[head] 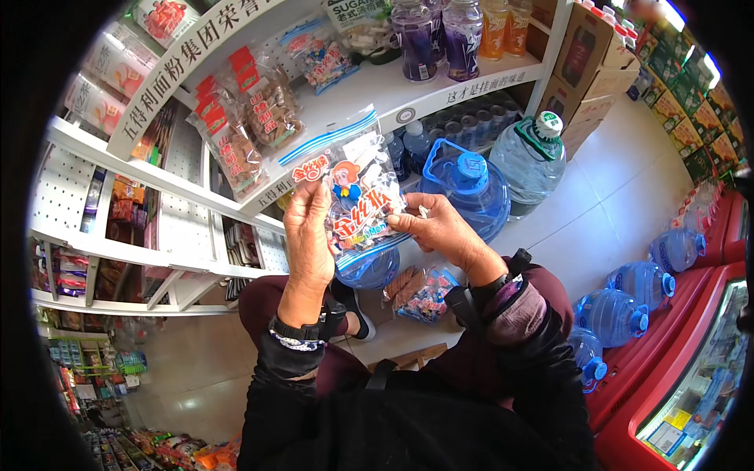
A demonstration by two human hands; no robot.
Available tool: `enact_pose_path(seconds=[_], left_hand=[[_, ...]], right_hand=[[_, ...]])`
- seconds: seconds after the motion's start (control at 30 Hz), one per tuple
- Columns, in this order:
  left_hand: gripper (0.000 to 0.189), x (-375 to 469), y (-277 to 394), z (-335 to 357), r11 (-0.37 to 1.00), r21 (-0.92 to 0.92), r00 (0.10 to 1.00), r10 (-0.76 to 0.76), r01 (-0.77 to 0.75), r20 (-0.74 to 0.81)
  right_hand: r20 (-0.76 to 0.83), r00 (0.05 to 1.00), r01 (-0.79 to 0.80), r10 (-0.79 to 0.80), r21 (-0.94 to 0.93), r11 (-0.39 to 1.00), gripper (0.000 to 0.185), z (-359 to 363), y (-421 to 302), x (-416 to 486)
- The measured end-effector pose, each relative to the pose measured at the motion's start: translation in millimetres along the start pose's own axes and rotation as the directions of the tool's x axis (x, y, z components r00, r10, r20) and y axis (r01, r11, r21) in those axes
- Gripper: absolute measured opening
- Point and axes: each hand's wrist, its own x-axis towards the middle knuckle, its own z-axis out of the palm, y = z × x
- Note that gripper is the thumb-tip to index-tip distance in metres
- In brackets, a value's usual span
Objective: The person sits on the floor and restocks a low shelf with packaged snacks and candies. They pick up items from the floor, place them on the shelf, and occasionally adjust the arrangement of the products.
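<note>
My left hand [310, 238] grips the lower left side of a clear zip-top plastic bag of wrapped candies [360, 185], with the thumb on its front. The bag has a blue-striped top edge and printed cartoon artwork, and it is tilted in front of the shelf. At its lower right side, my right hand [442, 226] pinches the plastic between thumb and fingers. Some of the right fingers are hidden behind the bag. Below my hands, a similar candy bag [425, 299] lies on the floor beside brown snack packs [402, 284].
A white shelf [377, 101] ahead holds brown snack packs [271, 112], another candy bag [324, 57] and purple drink bottles [462, 38]. A blue water jug [480, 203] and a clear jug [524, 168] stand right of my hands. More jugs [612, 321] line the red freezer [665, 341].
</note>
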Motion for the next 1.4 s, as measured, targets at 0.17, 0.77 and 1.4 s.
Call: enact_pose_path(seconds=[0.17, 0.77, 1.4], left_hand=[[0.052, -12.0, 4.0, 20.9, 0.986, 0.157, 0.997, -0.067, 0.059, 0.046], [0.029, 207.1, 29.8, -9.2, 0.967, 0.204, 0.952, 0.197, -0.150, -0.232], [0.045, 353.3, -48.9, -30.2, 0.859, 0.508, 0.909, 0.165, 0.058, -0.383]], right_hand=[[-0.064, 0.995, 0.082, -0.073, 0.151, 0.985, 0.023, -0.1, 0.1, 2.5], [-0.257, 0.939, 0.235, -0.230, -0.013, 0.972, 0.024, -8.7, 5.5, 11.9], [-0.188, 0.974, 0.136, -0.123, 0.057, 0.989, 0.022, -4.5, -5.3, 62.6]])
